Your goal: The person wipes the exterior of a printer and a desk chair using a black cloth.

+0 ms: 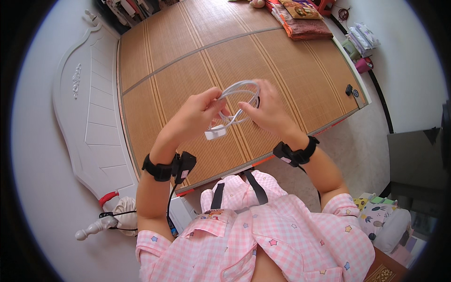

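Note:
A white cable (243,84) in loose coils is held up between my two hands, above the bamboo mat on the bed. My left hand (201,111) pinches the left side of the coils between thumb and fingers. My right hand (269,104) grips the coils' right side, its thumb in front and its fingers behind. Close to my left fingers, under the coils, hangs a white power adapter (215,132). A small black piece shows at the coils beside my right palm.
The bamboo mat (169,84) covers the bed, with a white headboard (102,116) at the left. Folded bedding (306,30) lies at the far right corner. Small black items (349,89) rest near the right edge. Folded fabrics (377,215) are at the lower right.

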`<state>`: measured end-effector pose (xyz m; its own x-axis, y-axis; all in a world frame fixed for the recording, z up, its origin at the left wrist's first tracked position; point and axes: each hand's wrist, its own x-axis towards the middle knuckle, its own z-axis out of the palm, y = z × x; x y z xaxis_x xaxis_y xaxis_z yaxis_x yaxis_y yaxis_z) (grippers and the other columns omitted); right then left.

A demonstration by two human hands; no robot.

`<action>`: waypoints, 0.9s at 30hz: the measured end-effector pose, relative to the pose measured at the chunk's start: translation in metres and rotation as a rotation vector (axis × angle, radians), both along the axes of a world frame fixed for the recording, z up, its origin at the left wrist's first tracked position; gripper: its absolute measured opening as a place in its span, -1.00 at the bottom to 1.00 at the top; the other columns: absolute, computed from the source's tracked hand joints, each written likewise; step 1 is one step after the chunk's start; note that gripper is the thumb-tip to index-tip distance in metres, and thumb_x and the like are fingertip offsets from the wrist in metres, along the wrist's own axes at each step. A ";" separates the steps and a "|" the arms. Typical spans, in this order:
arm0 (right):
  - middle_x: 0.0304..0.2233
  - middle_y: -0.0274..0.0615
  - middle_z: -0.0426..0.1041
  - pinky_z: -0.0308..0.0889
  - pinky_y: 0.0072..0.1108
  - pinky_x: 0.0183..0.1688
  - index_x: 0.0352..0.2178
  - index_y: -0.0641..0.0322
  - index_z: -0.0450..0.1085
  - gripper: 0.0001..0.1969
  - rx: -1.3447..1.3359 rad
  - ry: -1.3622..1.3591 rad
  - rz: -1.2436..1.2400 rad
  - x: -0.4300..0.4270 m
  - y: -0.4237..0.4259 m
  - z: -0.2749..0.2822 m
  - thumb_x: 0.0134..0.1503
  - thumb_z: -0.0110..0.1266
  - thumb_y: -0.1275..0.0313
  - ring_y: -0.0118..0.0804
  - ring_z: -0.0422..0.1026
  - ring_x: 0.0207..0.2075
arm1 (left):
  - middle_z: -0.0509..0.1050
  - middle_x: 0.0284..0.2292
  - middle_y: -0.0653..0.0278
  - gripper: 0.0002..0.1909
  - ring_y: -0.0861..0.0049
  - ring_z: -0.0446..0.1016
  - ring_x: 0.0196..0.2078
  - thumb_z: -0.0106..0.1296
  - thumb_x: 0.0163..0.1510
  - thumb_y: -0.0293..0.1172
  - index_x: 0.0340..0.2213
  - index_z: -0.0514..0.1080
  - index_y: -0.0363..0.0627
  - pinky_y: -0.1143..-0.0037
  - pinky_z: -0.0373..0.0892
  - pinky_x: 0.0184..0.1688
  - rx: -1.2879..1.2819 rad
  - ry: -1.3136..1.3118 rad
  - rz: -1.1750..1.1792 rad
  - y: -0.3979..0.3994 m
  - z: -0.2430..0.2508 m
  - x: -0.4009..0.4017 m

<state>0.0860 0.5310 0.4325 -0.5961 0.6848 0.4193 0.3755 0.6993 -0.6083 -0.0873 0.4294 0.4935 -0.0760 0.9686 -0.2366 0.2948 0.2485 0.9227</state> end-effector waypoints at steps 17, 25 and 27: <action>-0.76 -0.53 0.08 -0.12 -0.75 -0.75 -0.41 0.26 0.33 -0.88 -1.502 0.314 0.417 0.004 0.007 0.028 0.09 -0.18 0.51 -0.69 -0.04 -0.79 | 0.44 -0.25 -0.07 -0.23 0.24 0.46 -0.17 -0.50 0.11 0.21 -0.04 0.22 -0.34 0.37 0.37 -0.06 -0.136 -1.002 -0.151 -0.006 -0.002 -0.031; -0.78 -0.50 0.13 -0.10 -0.73 -0.79 -0.43 0.28 0.37 -0.86 -1.387 0.675 0.078 -0.012 -0.018 0.004 0.05 -0.16 0.55 -0.66 -0.01 -0.82 | 0.42 -0.20 0.09 -0.57 0.43 0.43 -0.15 0.10 -0.01 -0.25 -0.18 0.29 -0.28 0.45 0.34 -0.06 -0.078 -0.308 -0.040 -0.010 -0.032 0.003; -0.78 -0.49 0.14 -0.10 -0.73 -0.79 -0.44 0.29 0.37 -0.86 -1.375 0.690 0.050 -0.014 -0.020 0.004 0.05 -0.16 0.55 -0.66 0.00 -0.82 | 0.45 -0.26 0.17 -0.65 0.53 0.43 -0.19 0.13 -0.04 -0.38 -0.23 0.30 -0.26 0.51 0.37 -0.13 -0.048 -0.316 -0.011 -0.009 -0.047 0.004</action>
